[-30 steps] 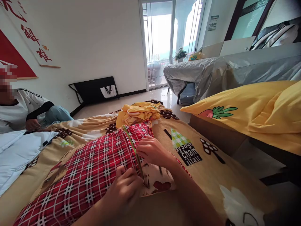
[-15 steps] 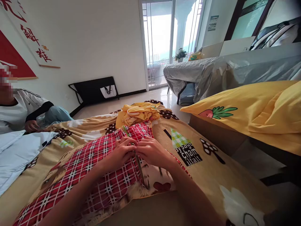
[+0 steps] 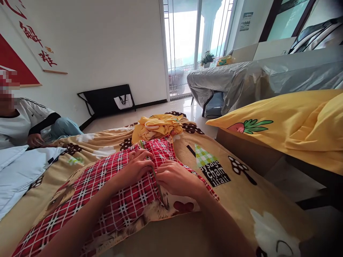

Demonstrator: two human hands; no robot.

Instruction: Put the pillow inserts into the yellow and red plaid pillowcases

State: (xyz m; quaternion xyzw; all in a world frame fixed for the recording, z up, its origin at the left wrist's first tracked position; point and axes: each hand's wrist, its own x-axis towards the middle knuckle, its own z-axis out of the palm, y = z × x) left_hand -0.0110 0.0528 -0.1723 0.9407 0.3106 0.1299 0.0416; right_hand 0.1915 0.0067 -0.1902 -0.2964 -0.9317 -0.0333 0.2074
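Note:
A stuffed red plaid pillowcase with a printed furry animal lies across the bed in front of me. Its green-brown edged opening, which may be a zipper, runs between my hands. My left hand is closed on the cloth at the left side of this opening, fingers bent over the edge. Just to the right and slightly nearer, my right hand pinches the opening's other side; its fingertips are partly hidden. Beyond the pillowcase sits a crumpled yellow cloth.
A patterned tan blanket covers the bed. White pillows lie at left, near a seated person. At right, a yellow pillow with a carrot print rests over a cardboard box. Plastic-covered furniture stands behind.
My hands have drawn slightly apart along the pillowcase opening: the left is a little higher, the right a little lower. The view has shifted slightly.

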